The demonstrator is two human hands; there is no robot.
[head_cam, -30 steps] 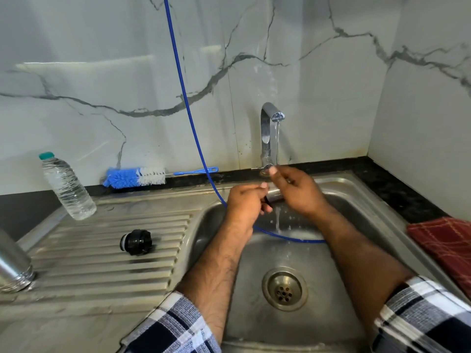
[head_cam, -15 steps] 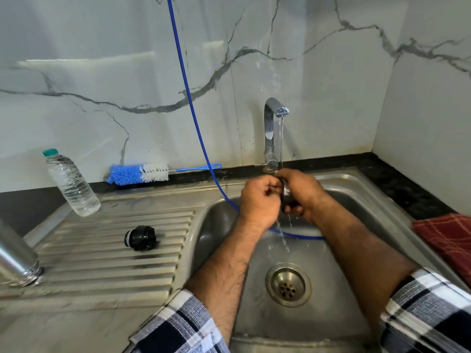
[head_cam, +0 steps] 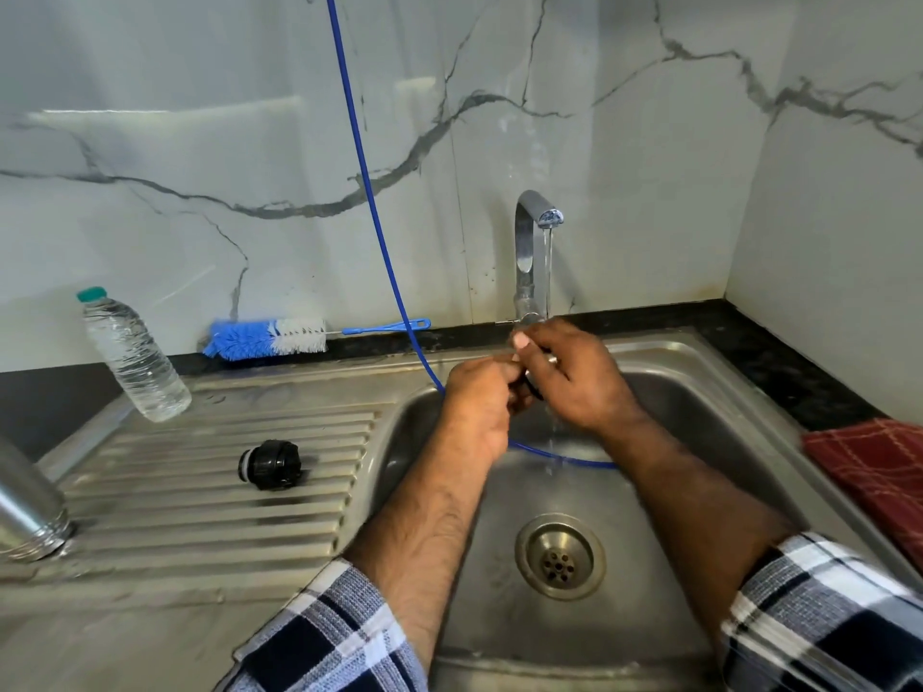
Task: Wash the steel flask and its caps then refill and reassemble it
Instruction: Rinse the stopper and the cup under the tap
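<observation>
Sink point(head_cam: 739, 392): steel basin and ribbed drainboard fill the scene, and the tap point(head_cam: 530, 252) is running, a thin stream dropping straight between the hands.
Flask point(head_cam: 27, 506): the steel body sits at the far left edge of the drainboard, leaning, mostly cut off; no cap on it, well apart from the action.
Water bottle point(head_cam: 132, 357): clear plastic, green top, standing tilted at the back of the drainboard; my guess is that's the refill.
Brush point(head_cam: 267, 337): blue and white bottle brush lying along the back ledge, idle.
Black cap point(head_cam: 269, 464): on its side in the middle of the ribs, nobody touching it.
Left hand point(head_cam: 482, 402): curled in, pressed up against the right under the stream.
Right hand point(head_cam: 574, 377): closed around a small dark piece point(head_cam: 533, 388), probably the other cap, mostly hidden by fingers.
Progress: I'd call it mid-wash. Caps being rinsed; refill and reassembly all ahead. Whether the flask itself is washed, can't tell.
</observation>
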